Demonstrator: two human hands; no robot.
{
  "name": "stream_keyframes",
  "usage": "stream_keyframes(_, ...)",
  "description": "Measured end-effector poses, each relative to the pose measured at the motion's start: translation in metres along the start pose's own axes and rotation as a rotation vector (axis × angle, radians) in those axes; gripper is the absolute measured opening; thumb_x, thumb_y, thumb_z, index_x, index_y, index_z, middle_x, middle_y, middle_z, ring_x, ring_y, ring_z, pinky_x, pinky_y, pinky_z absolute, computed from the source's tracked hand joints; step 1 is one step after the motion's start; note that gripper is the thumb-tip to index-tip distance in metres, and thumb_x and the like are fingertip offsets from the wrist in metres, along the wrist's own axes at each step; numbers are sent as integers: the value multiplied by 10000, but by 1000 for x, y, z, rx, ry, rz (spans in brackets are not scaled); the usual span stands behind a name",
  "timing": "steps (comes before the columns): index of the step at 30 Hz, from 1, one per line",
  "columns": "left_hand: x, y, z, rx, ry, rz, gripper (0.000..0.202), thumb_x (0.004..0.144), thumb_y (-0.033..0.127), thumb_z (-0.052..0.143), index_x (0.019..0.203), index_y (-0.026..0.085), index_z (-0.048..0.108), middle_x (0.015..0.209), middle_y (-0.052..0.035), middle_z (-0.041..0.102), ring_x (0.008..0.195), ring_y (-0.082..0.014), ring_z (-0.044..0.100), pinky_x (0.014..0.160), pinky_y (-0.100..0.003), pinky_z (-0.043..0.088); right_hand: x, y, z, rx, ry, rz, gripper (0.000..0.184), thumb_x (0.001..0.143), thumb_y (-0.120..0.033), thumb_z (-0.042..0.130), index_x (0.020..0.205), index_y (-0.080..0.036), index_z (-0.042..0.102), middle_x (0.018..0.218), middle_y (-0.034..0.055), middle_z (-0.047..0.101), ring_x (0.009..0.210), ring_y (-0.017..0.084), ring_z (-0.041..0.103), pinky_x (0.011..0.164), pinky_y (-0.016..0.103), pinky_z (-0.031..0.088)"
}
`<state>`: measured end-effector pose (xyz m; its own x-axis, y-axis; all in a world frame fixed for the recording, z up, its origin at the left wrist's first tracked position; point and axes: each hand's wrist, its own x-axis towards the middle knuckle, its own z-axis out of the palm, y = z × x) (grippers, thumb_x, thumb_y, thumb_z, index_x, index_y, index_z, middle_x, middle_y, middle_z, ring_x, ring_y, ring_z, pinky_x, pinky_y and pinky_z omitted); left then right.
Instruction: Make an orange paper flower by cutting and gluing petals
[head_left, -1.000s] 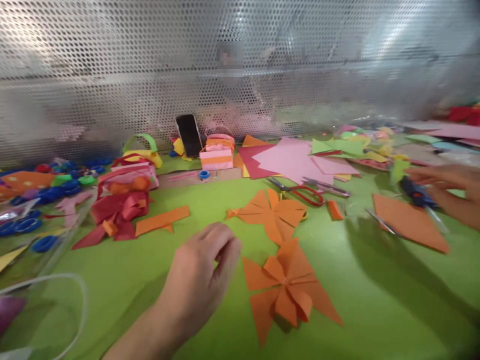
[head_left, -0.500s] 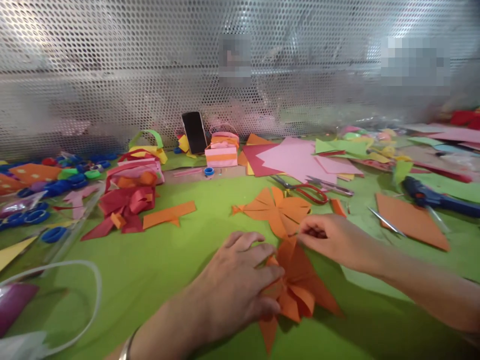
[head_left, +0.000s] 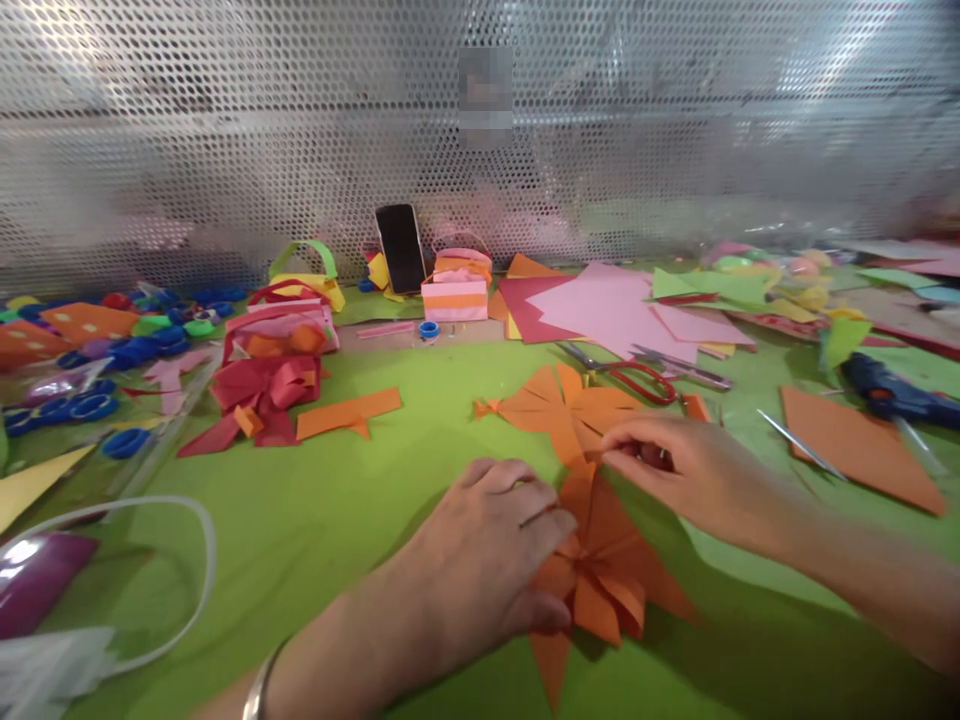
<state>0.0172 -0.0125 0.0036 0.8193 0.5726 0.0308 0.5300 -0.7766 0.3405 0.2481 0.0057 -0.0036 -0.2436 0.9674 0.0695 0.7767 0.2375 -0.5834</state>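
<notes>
An orange folded-paper flower (head_left: 600, 570) with pointed petals lies on the green tabletop in front of me. My left hand (head_left: 487, 560) curves over its left petals, thumb low and fingers across the paper, holding it. At the flower's upper edge, the thumb and forefinger of my right hand (head_left: 682, 465) are pinched together on the orange paper; the exact bit between the fingertips is hidden. Just above, a second orange paper piece (head_left: 536, 405) with slit petals lies flat, its lower petal meeting the flower beside my right fingertips.
Red-handled scissors (head_left: 641, 380) and tweezers (head_left: 799, 445) lie to the right, by orange sheets (head_left: 862, 450) and a blue glue gun (head_left: 900, 390). Pink sheets (head_left: 592, 305), a phone (head_left: 401, 250) and paper baskets (head_left: 456, 300) stand behind. A red paper bow (head_left: 262, 400) and white cable (head_left: 210, 540) are left.
The view has shifted slightly, so everything sits a little further right. Both hands keep nearly the same places on the orange paper; my left fingers have shifted slightly over the petals.
</notes>
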Motion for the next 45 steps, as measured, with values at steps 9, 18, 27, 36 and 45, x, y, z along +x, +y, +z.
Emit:
stream_keyframes(9,0,-1,3,1,31,11,478,762,519,725,1107,200,635,1084,-78,673,1074,-270,556,924,-408,441,5,-4,11,76,-96,1,182,773,-318,542,654,-210,627,546,-14,617,484,133,543,429,226,415)
stream_keyframes(18,1,1,1,65,-33,-15,469,707,520,769,988,152,697,1018,-94,644,1016,-288,563,896,-434,484,-14,-10,11,-26,166,-439,159,860,-162,548,768,-228,658,798,20,688,689,144,634,596,252,488)
stream_keyframes(27,0,1,2,38,-16,-10,406,752,464,750,999,146,693,1060,-98,633,1025,-279,543,908,-435,488,-19,-3,20,-109,139,-762,176,901,-71,519,833,-223,572,807,10,686,734,169,625,693,327,494)
stream_keyframes(36,3,2,0,40,-43,-11,450,727,500,760,960,120,697,1030,-108,648,1018,-291,568,902,-441,500,-18,4,22,-108,16,-827,228,983,-112,442,847,-202,602,794,8,647,747,154,559,751,331,440)
stream_keyframes(45,2,3,-3,23,-28,-13,444,722,473,777,975,122,675,1001,-97,676,1006,-281,589,901,-424,493,-21,10,24,-121,3,-850,271,1005,-95,390,852,-178,597,832,26,665,785,152,541,790,338,407)
